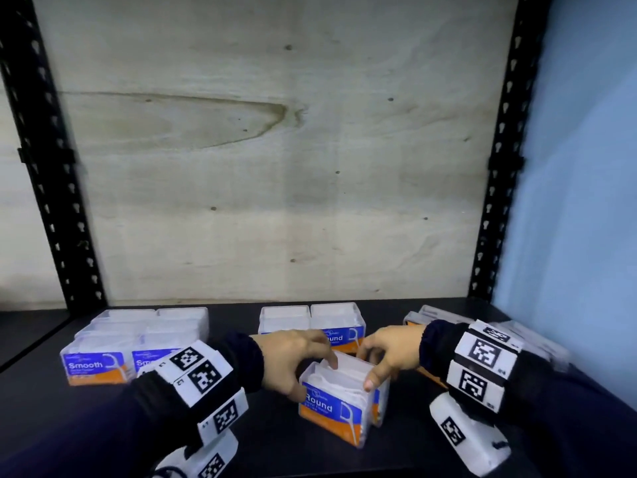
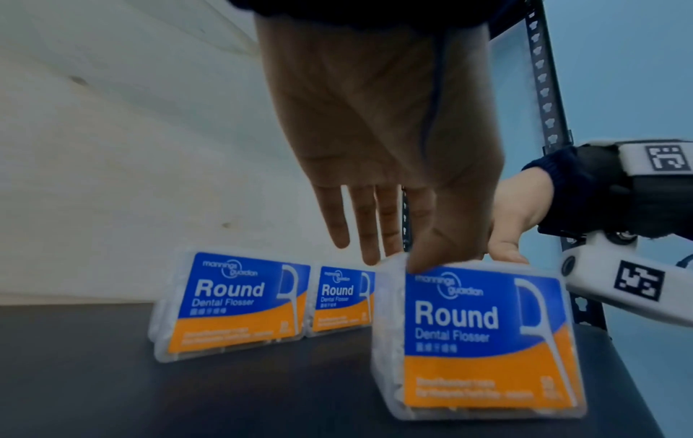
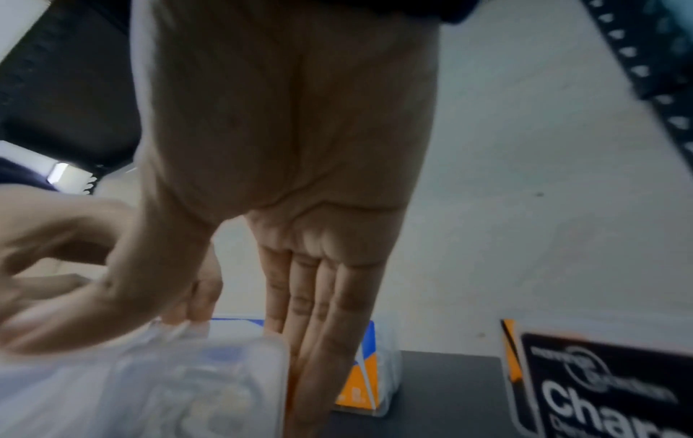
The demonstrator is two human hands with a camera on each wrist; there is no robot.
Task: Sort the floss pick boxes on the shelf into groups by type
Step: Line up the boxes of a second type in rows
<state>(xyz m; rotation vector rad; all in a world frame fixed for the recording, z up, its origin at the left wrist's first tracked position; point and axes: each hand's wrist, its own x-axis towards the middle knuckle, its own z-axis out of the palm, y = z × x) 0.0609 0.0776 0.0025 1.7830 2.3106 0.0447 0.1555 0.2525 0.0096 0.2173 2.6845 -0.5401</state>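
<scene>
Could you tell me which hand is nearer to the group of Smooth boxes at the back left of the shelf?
Left. The left hand is beside the Smooth boxes; the right hand is farther right.

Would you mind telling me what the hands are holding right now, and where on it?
Both hands, left and right, hold one Round floss pick box by its top edges, one on each side.

Light is dim and even, with soft shadows on the dark shelf (image 1: pixel 241 339). Wide-angle distortion bends the uprights (image 1: pixel 51 167) in the head view. Both wrist views are smeared by motion blur; the right one is the softest.
</scene>
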